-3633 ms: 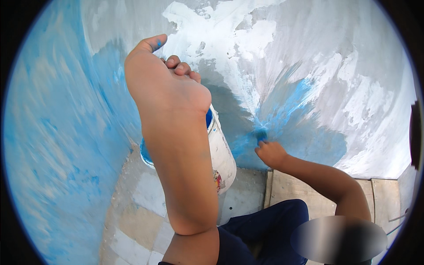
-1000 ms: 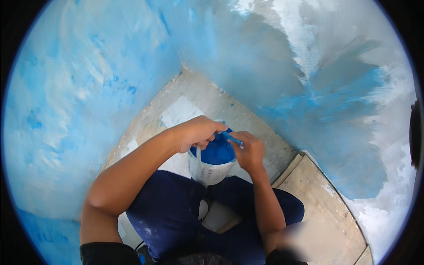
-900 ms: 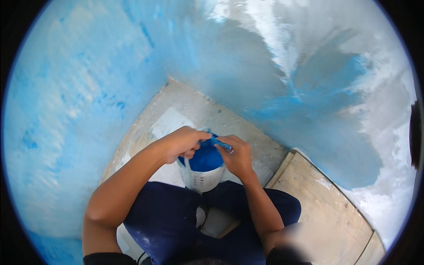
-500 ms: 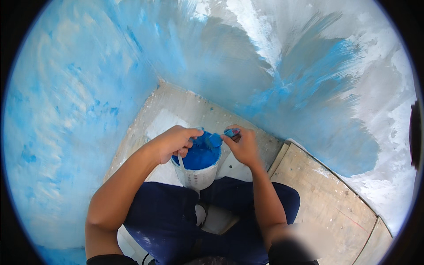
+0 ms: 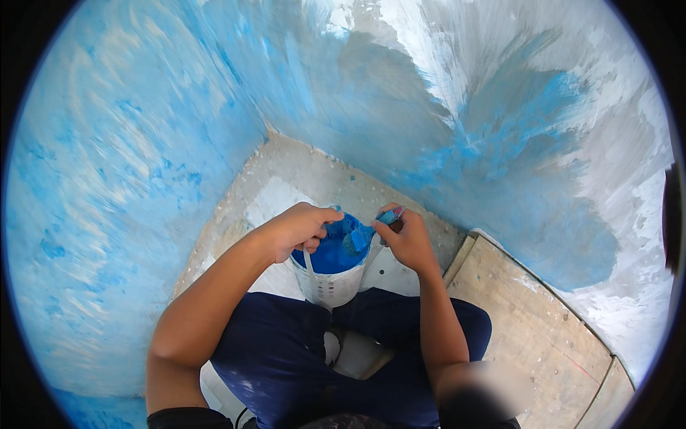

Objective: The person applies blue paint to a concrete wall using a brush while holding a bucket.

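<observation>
A white bucket (image 5: 330,289) with blue paint (image 5: 332,262) in it stands between my knees, its wall streaked and printed. My left hand (image 5: 301,227) is closed on the bucket's left rim beside its pale handle, fingertips stained blue. In my right hand (image 5: 409,242) is a paintbrush (image 5: 356,239), pinched near its paint-smeared handle above the right rim. Its blue-coated bristles point down to the left inside the bucket, near the inner right wall. Whether the bristle tips touch the paint is hard to tell.
Walls painted in blue, grey and white (image 5: 128,214) meet at a corner ahead of me. A paint-spotted grey floor board (image 5: 314,164) lies beneath the bucket. To the right is a raised wooden panel (image 5: 529,314). My bent legs (image 5: 271,343) flank the bucket.
The paintbrush's bristles have come lower and nearer to me inside the bucket. My left hand keeps its hold on the rim. The whole view has shifted slightly.
</observation>
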